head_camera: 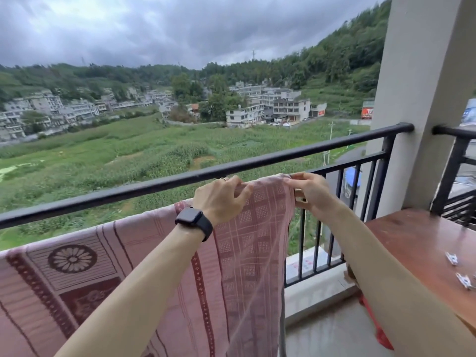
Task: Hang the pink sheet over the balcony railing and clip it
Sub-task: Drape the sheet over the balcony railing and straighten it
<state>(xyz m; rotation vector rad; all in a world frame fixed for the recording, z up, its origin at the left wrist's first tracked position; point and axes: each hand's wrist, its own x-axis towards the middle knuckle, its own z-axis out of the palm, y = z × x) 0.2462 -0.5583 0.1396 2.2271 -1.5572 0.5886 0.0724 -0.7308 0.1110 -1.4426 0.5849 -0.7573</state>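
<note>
Sheet (247,243) top edge is pinched by left hand (221,199) and right hand (313,193) | should be pulled taut, laid over railing (180,180) | clips (461,271) wait on table (412,243).

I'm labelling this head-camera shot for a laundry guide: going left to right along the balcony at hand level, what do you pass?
Flower pattern on the pink sheet → watch on the left wrist → left hand → right hand → wooden table → clips on it.
</note>
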